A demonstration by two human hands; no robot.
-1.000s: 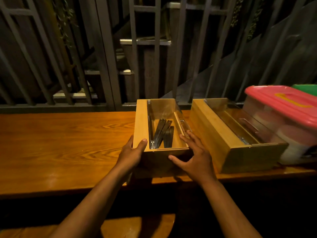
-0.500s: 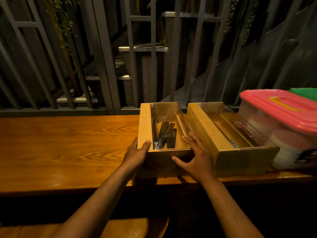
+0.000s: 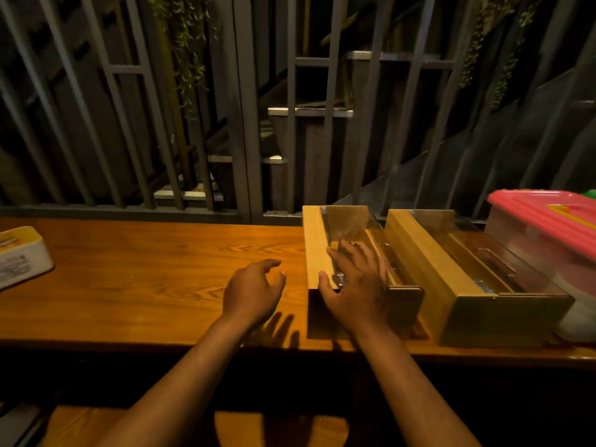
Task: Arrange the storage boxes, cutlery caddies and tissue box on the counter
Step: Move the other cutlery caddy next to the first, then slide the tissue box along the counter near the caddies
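Note:
Two wooden cutlery caddies with clear lids stand side by side on the wooden counter (image 3: pixel 145 269). The left caddy (image 3: pixel 314 250) holds dark cutlery, mostly hidden under my right hand (image 3: pixel 354 285), which hovers over or rests on its near end with fingers spread. My left hand (image 3: pixel 253 291) hovers open over the counter just left of that caddy, apart from it. The right caddy (image 3: pixel 419 262) touches the left one. A clear storage box with a pink lid (image 3: pixel 541 217) stands at the far right. A white and yellow tissue box (image 3: pixel 19 256) lies at the far left edge.
A grey metal railing (image 3: pixel 245 124) runs along the back of the counter, with stairs behind it. A green lid (image 3: pixel 591 193) peeks out behind the pink one. Bare counter lies between the tissue box and the left caddy. A wooden seat (image 3: pixel 274 427) sits below.
My left hand has let go of the left caddy and drawn away to the left. My right hand has shifted onto the caddy's near end. The view has swung left, showing the tissue box.

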